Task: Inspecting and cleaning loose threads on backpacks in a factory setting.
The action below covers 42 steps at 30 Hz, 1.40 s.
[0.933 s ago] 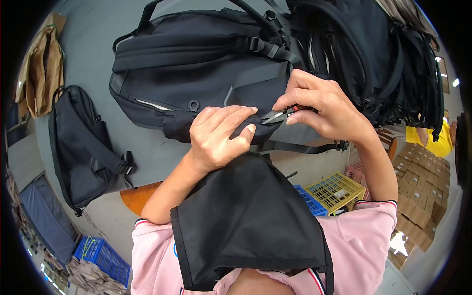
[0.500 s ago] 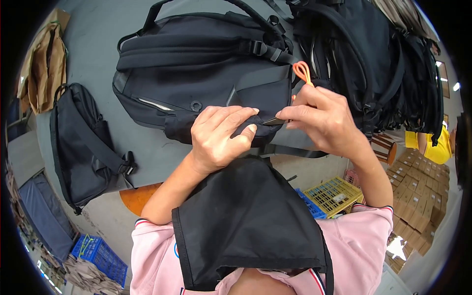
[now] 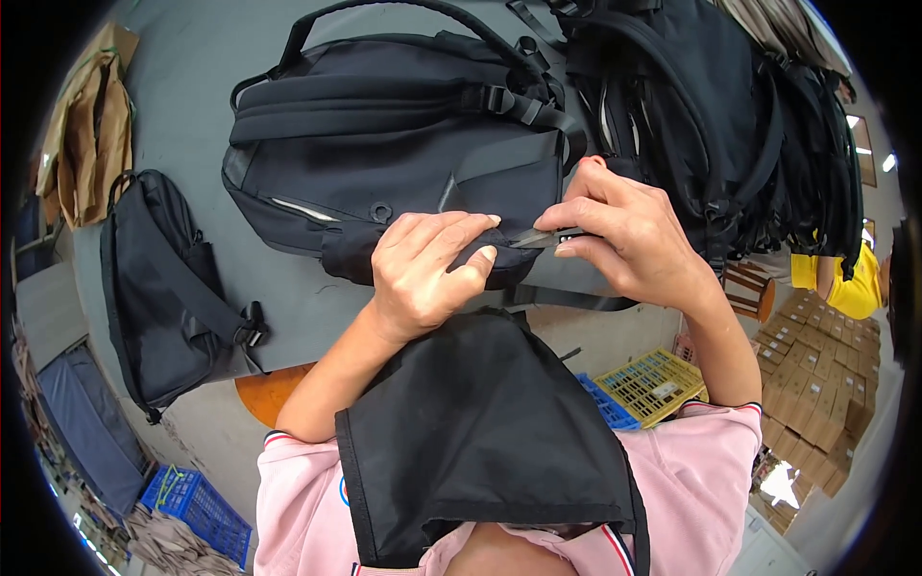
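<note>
Black backpack (image 3: 375,168) lies on its side along the bench (image 3: 182,106), shoulder straps uppermost, lower edge toward me. I read this placing as a way to bring the edge seam within reach of both hands at once.

Left hand (image 3: 420,274): grip pinching a fold of the bag's near edge between fingers and thumb, probably to hold the cloth taut and steady. Right hand (image 3: 629,230): grip pinching small metal snips (image 3: 534,237) by thumb and fingertips, blades pointing left at the fold. The short hold near the blades looks chosen for fine control. Whether the tips touch the cloth I cannot tell; the left fingers crowd that spot.

Appearance of bag: matte black fabric, padded strap with a dark buckle (image 3: 497,100), carry handle arched at the far side. A pale-lined slit (image 3: 304,208) shows on the near panel, with a round black fitting (image 3: 381,212) to its right.

Outward: a smaller black bag (image 3: 158,288) sits apart at the left, and more black backpacks (image 3: 691,106) are heaped at the right. Below the hands, a black apron (image 3: 490,432) covers the lap side; a yellow crate (image 3: 653,384) stands beyond the bench edge.
</note>
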Available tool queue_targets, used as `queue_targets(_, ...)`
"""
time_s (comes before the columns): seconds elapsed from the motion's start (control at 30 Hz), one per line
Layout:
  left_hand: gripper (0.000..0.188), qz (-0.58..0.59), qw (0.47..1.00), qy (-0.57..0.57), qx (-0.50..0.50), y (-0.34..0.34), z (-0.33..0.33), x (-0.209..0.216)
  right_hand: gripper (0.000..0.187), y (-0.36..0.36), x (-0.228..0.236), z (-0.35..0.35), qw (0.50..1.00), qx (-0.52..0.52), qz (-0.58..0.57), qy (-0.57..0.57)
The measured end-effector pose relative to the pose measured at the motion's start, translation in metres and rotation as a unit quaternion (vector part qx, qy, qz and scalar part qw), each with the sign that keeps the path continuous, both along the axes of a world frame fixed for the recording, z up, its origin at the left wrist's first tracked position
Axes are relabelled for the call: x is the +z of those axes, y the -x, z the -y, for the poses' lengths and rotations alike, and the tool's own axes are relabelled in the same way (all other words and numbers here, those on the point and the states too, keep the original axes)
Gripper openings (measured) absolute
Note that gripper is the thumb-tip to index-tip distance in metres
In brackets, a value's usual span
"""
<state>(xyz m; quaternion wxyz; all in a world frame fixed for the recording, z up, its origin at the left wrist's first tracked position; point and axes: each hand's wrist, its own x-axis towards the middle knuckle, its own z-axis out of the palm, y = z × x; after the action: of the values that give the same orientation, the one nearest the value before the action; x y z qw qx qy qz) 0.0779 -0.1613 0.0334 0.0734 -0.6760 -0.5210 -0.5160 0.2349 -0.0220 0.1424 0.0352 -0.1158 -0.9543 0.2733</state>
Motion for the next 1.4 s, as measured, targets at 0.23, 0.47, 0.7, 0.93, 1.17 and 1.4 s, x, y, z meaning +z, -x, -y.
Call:
queue_targets(0.23,0.014,0.005,1.000,0.005,-0.001,0.001,0.002,-0.002,0.026,0.000,0.001,0.005,0.987,0.068,-0.018,-0.145)
queue_targets(0.47,0.014,0.012,1.000,0.000,-0.001,0.002,0.000,0.000,0.024,-0.012,-0.023,0.018,0.975,-0.160,-0.093,0.125)
queue_targets(0.7,0.014,0.011,1.000,0.002,0.000,0.001,0.002,-0.002,0.026,-0.007,-0.012,0.011,0.992,-0.070,-0.039,0.093)
queue_targets(0.93,0.013,0.010,1.000,-0.004,0.006,0.000,0.003,-0.008,0.027,-0.004,-0.010,0.009,0.995,-0.055,0.008,0.078)
queue_targets(1.17,0.014,0.005,1.000,-0.016,0.011,0.001,0.002,-0.010,0.027,-0.005,-0.016,-0.005,0.985,-0.049,0.003,0.164)
queue_targets(1.4,0.015,0.005,1.000,-0.009,0.005,-0.001,0.004,-0.010,0.028,0.002,-0.019,-0.014,0.994,0.021,0.015,0.111)
